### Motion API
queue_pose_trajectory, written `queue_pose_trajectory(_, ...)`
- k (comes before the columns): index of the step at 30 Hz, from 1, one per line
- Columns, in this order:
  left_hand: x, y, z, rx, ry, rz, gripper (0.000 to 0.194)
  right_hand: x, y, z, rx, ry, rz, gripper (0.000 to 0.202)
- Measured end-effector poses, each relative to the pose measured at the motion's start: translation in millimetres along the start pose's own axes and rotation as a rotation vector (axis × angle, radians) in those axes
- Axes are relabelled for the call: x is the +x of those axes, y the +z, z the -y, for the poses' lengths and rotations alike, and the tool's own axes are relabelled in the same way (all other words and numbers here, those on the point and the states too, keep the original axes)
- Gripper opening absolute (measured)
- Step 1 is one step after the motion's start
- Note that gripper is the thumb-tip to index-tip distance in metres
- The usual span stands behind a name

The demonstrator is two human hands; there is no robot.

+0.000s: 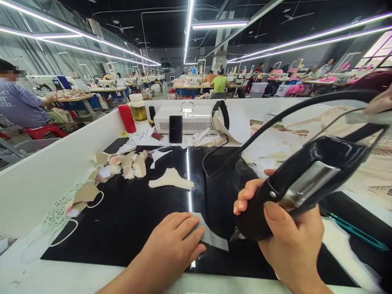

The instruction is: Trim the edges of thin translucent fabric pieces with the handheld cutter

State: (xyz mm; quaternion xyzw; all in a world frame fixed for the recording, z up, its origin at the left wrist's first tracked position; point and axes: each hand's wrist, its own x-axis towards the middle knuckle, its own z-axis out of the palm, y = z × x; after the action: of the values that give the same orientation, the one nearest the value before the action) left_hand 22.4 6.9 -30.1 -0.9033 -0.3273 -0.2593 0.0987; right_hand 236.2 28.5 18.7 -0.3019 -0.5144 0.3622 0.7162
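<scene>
1. Right hand (284,230) wrapped around a black corded hand tool (306,183); its tip is just beside a thin grey curved piece (216,237).
2. Left hand (174,245) laid flat, fingers on that piece, over a glossy black work surface (122,228).
3. Beyond: cream cutout (171,179); upright smartphone (175,129); white vented case (196,118).

The left hand (173,245) lies palm down; the right hand (289,237) grips, fingers (250,190) curled.

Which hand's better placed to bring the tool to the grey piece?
Likely the right hand: it grips the black handheld tool, its tip just right of the grey piece. The left hand lies on the piece's left end, without a tool.
</scene>
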Motion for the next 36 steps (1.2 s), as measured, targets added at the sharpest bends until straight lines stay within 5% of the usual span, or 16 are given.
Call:
queue_pose_trajectory(14,12,7.7,-15,-0.176,-0.017,0.092,0.030,-7,2,-8,0.009,-0.002,0.052,0.032)
queue_pose_trajectory(36,6,14.3,-18,-0.172,-0.002,0.055,0.024,-14,0,-3,0.010,-0.001,0.083,0.027)
